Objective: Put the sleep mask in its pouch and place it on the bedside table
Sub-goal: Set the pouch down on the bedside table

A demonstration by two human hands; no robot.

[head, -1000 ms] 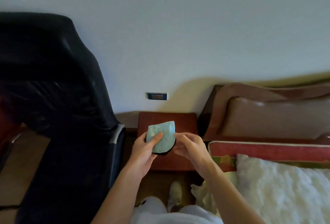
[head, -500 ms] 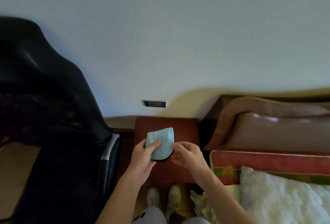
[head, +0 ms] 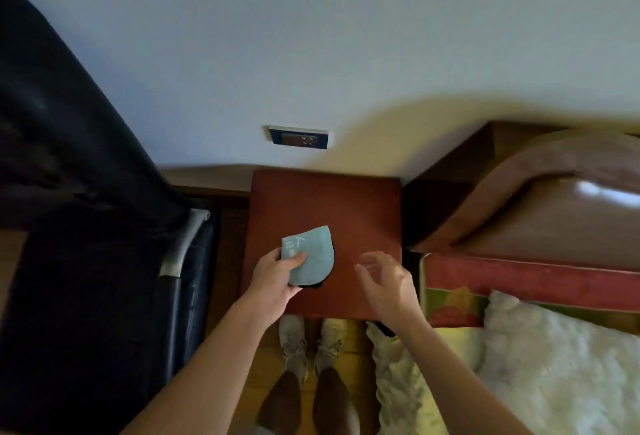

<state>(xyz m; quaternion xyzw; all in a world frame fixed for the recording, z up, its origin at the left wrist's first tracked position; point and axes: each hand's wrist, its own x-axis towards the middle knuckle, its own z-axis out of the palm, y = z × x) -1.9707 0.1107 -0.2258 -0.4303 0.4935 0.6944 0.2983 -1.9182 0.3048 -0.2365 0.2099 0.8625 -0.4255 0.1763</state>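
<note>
A light teal pouch (head: 313, 254) with pale lettering is pinched at its left edge by my left hand (head: 273, 278), thumb on top. A dark edge of the sleep mask (head: 311, 285) pokes out along the pouch's lower rim. The pouch hovers over or rests on the front left part of the reddish-brown bedside table (head: 360, 212); I cannot tell whether it touches. My right hand (head: 388, 282) is to the right of the pouch, apart from it, fingers spread and holding nothing.
A black office chair (head: 79, 226) with a metal armrest stands left of the table. A bed with a brown padded headboard (head: 540, 199) and a white fluffy blanket (head: 561, 365) lies to the right. A wall socket (head: 299, 138) sits above the table. My feet stand below its front edge.
My right hand has let go of the pouch and moved off to the right. My left hand has carried the pouch down over the table. The view has tilted downward.
</note>
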